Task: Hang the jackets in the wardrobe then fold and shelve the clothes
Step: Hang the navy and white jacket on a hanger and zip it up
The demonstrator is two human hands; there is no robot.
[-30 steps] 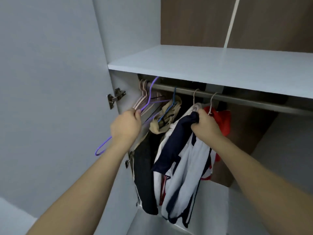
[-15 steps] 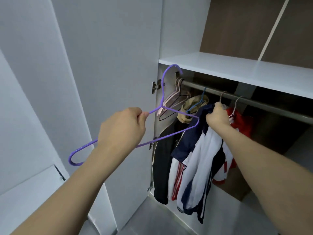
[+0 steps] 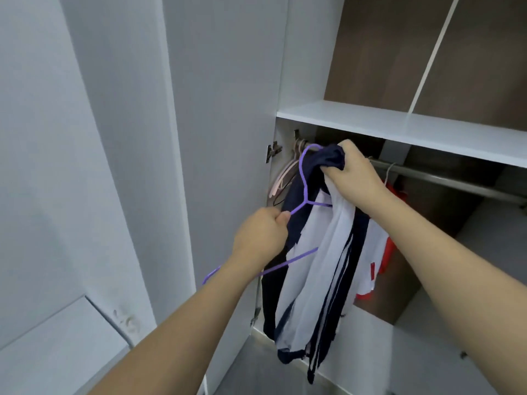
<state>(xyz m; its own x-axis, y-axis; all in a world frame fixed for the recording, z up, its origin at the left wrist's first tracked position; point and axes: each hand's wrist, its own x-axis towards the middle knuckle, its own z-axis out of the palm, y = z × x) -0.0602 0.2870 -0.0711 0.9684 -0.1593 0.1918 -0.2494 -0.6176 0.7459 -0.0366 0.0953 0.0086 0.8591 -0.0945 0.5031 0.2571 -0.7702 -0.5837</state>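
My left hand (image 3: 261, 236) grips a purple wire hanger (image 3: 304, 178) by its shoulder, the hook pointing up in front of the wardrobe's left end. My right hand (image 3: 352, 173) clutches the bunched top of a navy and white jacket (image 3: 322, 266), which hangs down long in front of the wardrobe opening. One arm of the hanger passes behind the jacket's fabric. The metal rail (image 3: 445, 181) runs behind my right hand.
A red and white garment (image 3: 379, 260) hangs on the rail behind the jacket. Several empty pale hangers (image 3: 285, 178) crowd the rail's left end beside the door hinge (image 3: 272, 151). A white shelf (image 3: 399, 129) lies above the rail. The open wardrobe door (image 3: 222, 138) stands to the left.
My right hand has lifted the jacket up and left, off the rail area. My left hand has brought the purple hanger in against the jacket. The view has drawn back and turned left.
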